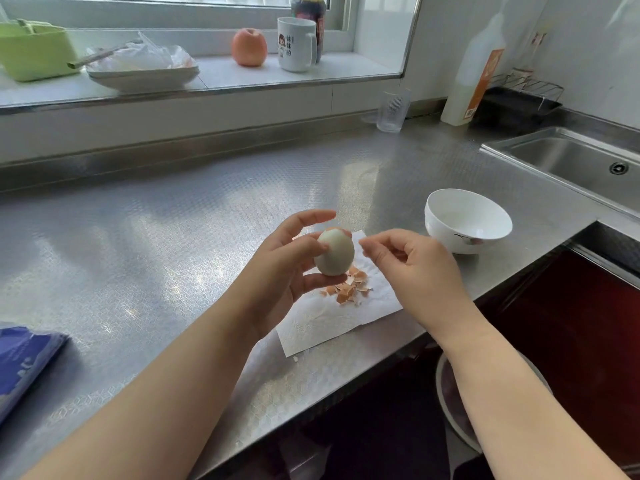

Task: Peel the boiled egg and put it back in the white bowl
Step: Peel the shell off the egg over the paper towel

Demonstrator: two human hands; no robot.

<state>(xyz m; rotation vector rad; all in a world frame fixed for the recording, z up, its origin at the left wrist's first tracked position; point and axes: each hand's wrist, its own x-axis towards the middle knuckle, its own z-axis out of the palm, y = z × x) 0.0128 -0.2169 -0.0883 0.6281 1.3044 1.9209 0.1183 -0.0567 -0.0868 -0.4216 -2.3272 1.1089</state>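
My left hand (pixel 287 268) holds the boiled egg (pixel 335 252) upright between thumb and fingers, above a white paper towel (pixel 322 323). The egg is almost bare white, with a small patch of brown shell left at its top. My right hand (pixel 412 268) hovers just right of the egg with thumb and forefinger pinched together; whether a shell bit is between them I cannot make out. A pile of brown shell pieces (pixel 349 287) lies on the towel. The white bowl (pixel 467 220) stands empty on the steel counter, to the right of my hands.
A sink (pixel 581 164) is set into the counter at the far right. A clear glass (pixel 393 110) stands near the back wall. The windowsill holds an apple (pixel 248 46), a white mug (pixel 297 45), a plate with plastic and a green container. A blue bag (pixel 20 362) lies at the left edge.
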